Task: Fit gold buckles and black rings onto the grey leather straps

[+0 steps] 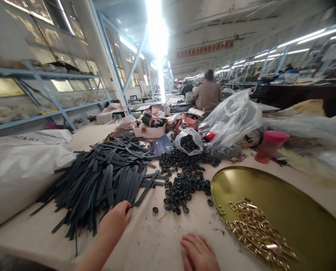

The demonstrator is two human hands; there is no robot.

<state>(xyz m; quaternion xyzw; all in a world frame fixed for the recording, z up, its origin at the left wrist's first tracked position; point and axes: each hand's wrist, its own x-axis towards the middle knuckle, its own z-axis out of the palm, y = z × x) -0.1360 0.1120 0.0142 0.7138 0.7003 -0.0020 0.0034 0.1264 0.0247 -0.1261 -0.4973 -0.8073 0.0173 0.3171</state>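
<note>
The left hand (118,218) is pinching a black strap (147,189) beside the strap pile (100,177); the right hand (199,253) is resting, its grip unclear. Black loops (182,186) and gold buckles (255,226) are lying separately (no joined pieces showing).

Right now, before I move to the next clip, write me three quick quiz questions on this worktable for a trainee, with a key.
1. True or false: the left hand has a dark strip in its grip.
2. Fill in the blank: the metal pieces on the oval tray are ____ in colour.
3. Multiple choice: what lies between the pile of strips and the tray?
a) a pink-lidded jar
b) small black loops
c) a white sack

Key: 1. true; 2. gold; 3. b
</note>
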